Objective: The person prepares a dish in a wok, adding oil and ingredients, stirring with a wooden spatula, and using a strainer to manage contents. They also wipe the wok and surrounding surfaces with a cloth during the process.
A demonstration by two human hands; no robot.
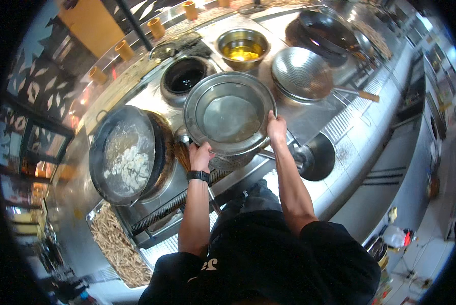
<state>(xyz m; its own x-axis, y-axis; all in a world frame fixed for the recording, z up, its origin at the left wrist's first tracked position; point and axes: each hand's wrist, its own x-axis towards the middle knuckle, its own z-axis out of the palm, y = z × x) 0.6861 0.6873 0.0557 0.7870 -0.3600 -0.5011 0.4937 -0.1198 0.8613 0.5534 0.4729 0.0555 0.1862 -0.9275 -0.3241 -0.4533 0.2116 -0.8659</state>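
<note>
Both hands grip the rim of a wide stainless steel basin [230,118] with cloudy liquid in it. My left hand [201,156], with a black watch at the wrist, holds its near left edge. My right hand [276,129] holds its right edge. Under the basin's near side, part of a speckled metal vessel [232,162] shows; the rest of it is hidden. Close beside my left hand is a bamboo brush [182,155]. Farther left, a wok [122,156] contains bubbling liquid and a heap of white pieces.
A dark round pot [185,76] and a steel bowl of yellow oil [243,49] stand behind the basin. At right lie a wooden-handled perforated strainer [302,72], a black wok [329,32] and a dark bucket [317,158]. A tray of brown strips [117,248] sits at lower left.
</note>
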